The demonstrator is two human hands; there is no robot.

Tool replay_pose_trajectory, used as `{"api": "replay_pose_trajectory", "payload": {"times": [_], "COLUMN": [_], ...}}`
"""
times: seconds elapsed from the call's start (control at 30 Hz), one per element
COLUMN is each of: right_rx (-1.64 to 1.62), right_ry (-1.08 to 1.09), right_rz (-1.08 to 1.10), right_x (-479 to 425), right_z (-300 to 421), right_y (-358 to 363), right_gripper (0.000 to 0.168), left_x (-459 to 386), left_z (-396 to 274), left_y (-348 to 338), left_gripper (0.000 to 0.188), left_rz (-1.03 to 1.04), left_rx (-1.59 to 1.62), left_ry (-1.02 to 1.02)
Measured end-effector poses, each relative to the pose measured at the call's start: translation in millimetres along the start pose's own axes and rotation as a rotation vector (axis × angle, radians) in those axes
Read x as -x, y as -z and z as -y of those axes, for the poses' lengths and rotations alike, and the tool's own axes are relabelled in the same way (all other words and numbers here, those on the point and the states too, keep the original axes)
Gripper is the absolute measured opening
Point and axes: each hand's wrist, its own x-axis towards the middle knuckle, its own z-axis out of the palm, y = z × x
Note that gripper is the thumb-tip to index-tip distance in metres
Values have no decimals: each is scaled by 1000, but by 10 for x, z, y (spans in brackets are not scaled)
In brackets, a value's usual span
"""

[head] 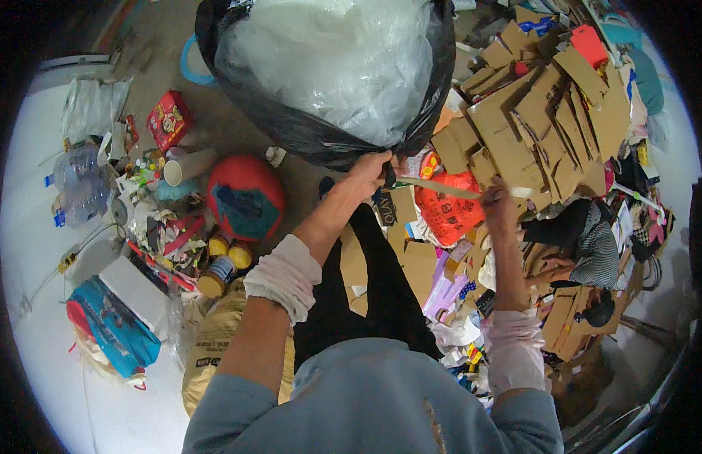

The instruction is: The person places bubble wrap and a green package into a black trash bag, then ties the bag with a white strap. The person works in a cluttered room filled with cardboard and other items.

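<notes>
A large black plastic bag [277,122], filled with clear plastic film [334,68], stands in front of me at the top centre. My left hand [372,170] grips the bag's gathered rim at its near edge. From there a pale flat strap [441,188] runs to the right. My right hand [496,198] is closed on this strap, and the strap's free end sticks out past the fingers. Below the strap lies a red plastic bag [450,213] with printing on it. The fingertips of both hands are partly hidden.
Flattened cardboard [510,136] is heaped at right, near a crouching person in a striped top [596,249]. On the left are plastic bottles [81,187], a red round object [246,196], lidded jars [217,275] and a yellow woven sack [214,335]. Cardboard pieces lie around my legs.
</notes>
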Motion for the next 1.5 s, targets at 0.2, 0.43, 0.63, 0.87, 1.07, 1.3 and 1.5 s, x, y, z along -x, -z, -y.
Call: {"api": "replay_pose_trajectory", "payload": {"times": [0.2,0.43,0.63,0.87,1.07,1.3,1.5], "right_rx": [860,1199,1306,1341,1356,1419,726], "right_ry": [359,705,638,587,465,398,-239], "right_rz": [199,438,493,510,657,798,440], "right_x": [135,246,290,235,253,-453,-729], "right_z": [674,157,58,-27,232,499,912], "right_y": [-732,-1393,-1446,-1907,-1936,-1694,-1995], "right_gripper": [28,17,10,13,20,31,29], "left_x": [-21,23,169,139,263,-75,208], "left_z": [182,-18,-233,-112,-36,146,162], "left_y": [116,136,-27,23,-48,444,44], "left_gripper": [21,20,19,28,32,52,57], "left_rz": [-35,14,-73,-81,-130,-397,-179], "left_rx": [106,2,-145,-196,-365,-1126,-894], "left_ry": [153,178,102,8,-51,-761,-847]}}
